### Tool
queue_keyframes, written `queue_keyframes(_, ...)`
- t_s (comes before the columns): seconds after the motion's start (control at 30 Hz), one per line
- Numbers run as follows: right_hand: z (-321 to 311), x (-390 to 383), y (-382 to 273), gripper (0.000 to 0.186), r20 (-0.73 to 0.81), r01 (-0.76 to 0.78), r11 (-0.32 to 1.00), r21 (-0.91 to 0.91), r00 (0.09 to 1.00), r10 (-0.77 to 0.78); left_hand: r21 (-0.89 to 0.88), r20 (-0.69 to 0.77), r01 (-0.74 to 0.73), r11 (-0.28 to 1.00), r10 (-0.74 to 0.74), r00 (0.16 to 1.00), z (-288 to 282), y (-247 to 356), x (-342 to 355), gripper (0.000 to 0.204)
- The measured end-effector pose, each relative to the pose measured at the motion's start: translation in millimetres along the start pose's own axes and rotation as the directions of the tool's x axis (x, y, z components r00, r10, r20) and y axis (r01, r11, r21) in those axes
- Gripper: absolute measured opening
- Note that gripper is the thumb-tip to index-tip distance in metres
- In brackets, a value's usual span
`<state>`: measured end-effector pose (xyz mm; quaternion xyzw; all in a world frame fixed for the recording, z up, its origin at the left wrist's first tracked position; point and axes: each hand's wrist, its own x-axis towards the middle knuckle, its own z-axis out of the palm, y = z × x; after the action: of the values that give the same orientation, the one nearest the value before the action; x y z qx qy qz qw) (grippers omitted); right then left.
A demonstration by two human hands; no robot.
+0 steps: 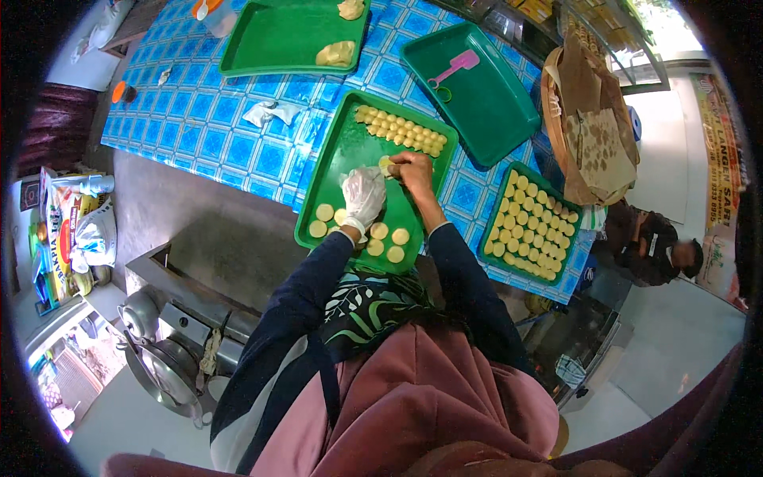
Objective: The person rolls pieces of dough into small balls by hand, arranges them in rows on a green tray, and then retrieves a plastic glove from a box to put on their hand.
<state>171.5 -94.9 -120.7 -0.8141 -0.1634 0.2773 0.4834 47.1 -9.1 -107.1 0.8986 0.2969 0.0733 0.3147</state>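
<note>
A large green tray (330, 151) lies in front of me on the table. Rows of small yellow dough balls (401, 129) fill its far end, and several flat round dough discs (377, 248) lie at its near end. Over the tray's middle, my bare right hand (415, 173) pinches a pale yellow dough disc (385, 165) between its fingertips. My left hand (364, 195), in a clear white plastic glove, is close beside it on the left; the crumpled glove hides how its fingers are bent.
On the right stands a green tray (482, 248) with rows of dough discs. Behind it, another green tray (501, 119) holds a pink scraper (461, 65). A far green tray (278, 40) carries dough lumps (336, 54). A person (656, 246) is at the right.
</note>
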Motion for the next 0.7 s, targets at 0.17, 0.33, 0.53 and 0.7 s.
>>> queue_keyframes(0.17, -13, -4, -15, 0.023, 0.139, -0.231, 0.912, 0.338, 0.971, 0.195, -0.547, -0.13, 0.02, 0.837, -0.109, 0.985, 12, -9, 6, 0.011)
queue_keyframes(0.33, -31, -20, -30, 0.024, 0.152, -0.296, 0.844, 0.447, 0.955, 0.254, -0.902, 0.424, 0.403, -0.155, -0.138, 0.895, -30, 36, 14, 0.006)
queue_keyframes(0.53, -45, -47, -48, 0.029, -0.01, 0.027, 0.848, 0.53, 1.0, -0.025, -0.888, 0.439, 0.415, -0.199, -0.094, 0.893, -63, 52, 8, 0.017)
queue_keyframes(0.7, -46, -56, -47, 0.019, 0.112, -0.189, 0.701, 0.688, 0.982, 0.154, -0.895, 0.402, 0.386, -0.225, -0.028, 0.915, -78, 58, 7, 0.037)
